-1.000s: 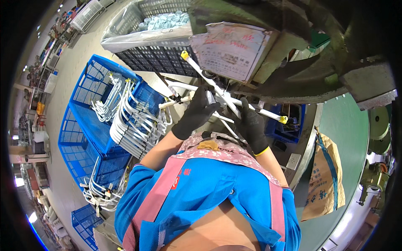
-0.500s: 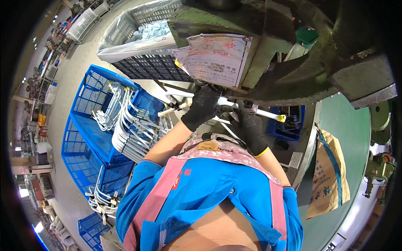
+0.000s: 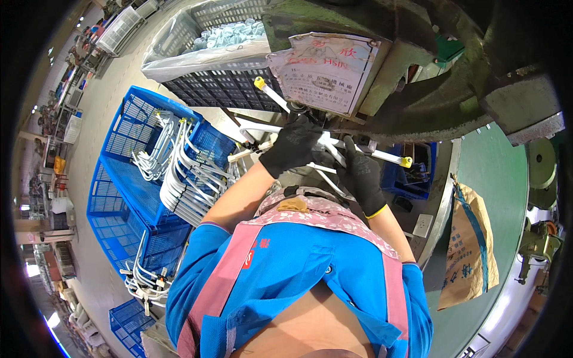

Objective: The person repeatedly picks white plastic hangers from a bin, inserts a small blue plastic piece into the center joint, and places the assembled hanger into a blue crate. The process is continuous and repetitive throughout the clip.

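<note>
Under the left hand (image 3: 293,145), white tube (image 3: 325,141)

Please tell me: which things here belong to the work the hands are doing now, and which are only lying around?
In the work:
- left hand and right hand, both in black gloves
- white bent tube with yellow end caps, gripped by both
- green machine in front

Lying about:
- blue crates of white tubes
- black crate
- brown paper sack
</note>
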Available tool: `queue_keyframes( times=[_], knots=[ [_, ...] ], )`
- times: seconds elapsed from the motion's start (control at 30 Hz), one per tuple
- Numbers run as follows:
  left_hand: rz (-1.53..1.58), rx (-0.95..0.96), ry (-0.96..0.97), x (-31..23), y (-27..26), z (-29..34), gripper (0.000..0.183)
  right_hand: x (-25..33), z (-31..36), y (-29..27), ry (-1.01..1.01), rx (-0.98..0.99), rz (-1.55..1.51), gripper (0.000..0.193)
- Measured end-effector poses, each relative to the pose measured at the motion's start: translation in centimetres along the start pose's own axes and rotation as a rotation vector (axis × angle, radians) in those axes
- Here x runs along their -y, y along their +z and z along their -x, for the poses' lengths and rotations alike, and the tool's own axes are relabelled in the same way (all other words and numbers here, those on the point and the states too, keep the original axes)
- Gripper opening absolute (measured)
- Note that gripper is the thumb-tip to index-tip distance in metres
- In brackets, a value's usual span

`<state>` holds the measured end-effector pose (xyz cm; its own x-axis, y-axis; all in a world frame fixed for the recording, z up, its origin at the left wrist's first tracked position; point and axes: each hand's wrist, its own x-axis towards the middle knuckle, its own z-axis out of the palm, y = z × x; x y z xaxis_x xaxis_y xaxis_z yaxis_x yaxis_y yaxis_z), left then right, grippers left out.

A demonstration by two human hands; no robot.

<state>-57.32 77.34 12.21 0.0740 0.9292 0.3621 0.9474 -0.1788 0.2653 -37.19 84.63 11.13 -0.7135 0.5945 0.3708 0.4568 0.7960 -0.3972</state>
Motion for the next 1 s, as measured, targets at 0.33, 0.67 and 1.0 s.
queue_keyframes(
  times=[0.33,0.67,1.0],
  knots=[
    [-0.305,-0.132,-0.147,3.7,-2.1,2.4,0.057,-0.6,-0.8,-1.2,-0.052,-0.166,0.353,0.033],
    [-0.242,0.005,-0.053,6.9,-1.0,2.6,0.053,-2.4,-1.9,-0.7,-0.01,-0.153,0.246,0.03],
    [-0.078,-0.081,0.099,10.0,-2.9,1.9,0.038,-1.8,-0.1,1.5,0.196,-0.183,0.299,0.028]
  ],
)
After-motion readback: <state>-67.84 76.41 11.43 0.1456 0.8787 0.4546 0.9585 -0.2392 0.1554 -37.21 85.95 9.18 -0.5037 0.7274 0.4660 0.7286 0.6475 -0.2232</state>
